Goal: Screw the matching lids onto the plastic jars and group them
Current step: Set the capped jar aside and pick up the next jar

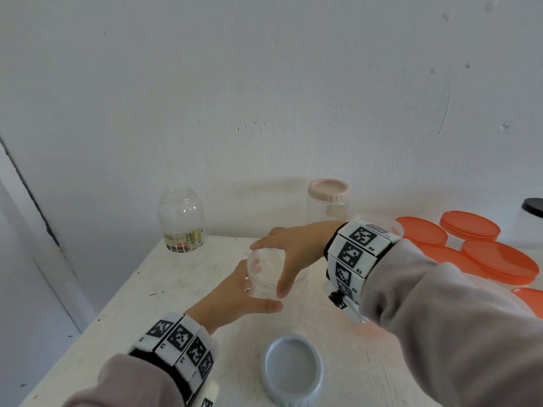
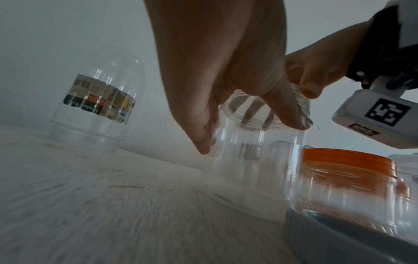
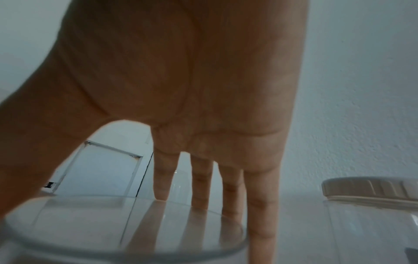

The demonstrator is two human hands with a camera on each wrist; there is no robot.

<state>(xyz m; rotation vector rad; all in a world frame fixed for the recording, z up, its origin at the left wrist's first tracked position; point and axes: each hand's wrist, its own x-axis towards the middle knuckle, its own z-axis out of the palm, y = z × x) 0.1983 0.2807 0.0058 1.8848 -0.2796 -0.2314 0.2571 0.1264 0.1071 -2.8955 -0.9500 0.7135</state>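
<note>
A clear plastic jar (image 1: 264,284) stands upright on the white table (image 1: 176,289), near its middle. My left hand (image 1: 235,298) wraps the jar's body from the left, thumb in front; the left wrist view shows its fingers (image 2: 287,114) curled on the shoulder of the jar (image 2: 255,160). My right hand (image 1: 293,251) reaches over from the right and grips the rim of the flat clear lid (image 1: 266,267) on top. Seen from the right wrist, the lid (image 3: 90,226) lies under my palm (image 3: 181,89), thumb on one side and the other fingers on the far side.
A labelled clear jar (image 1: 182,221) stands upside down at the back left. Behind my right hand is a tall jar with a pink lid (image 1: 327,190). A grey-blue lid (image 1: 292,371) lies near the front. Several orange-lidded jars (image 1: 499,259) crowd the right, with a black lid (image 1: 533,207) beyond.
</note>
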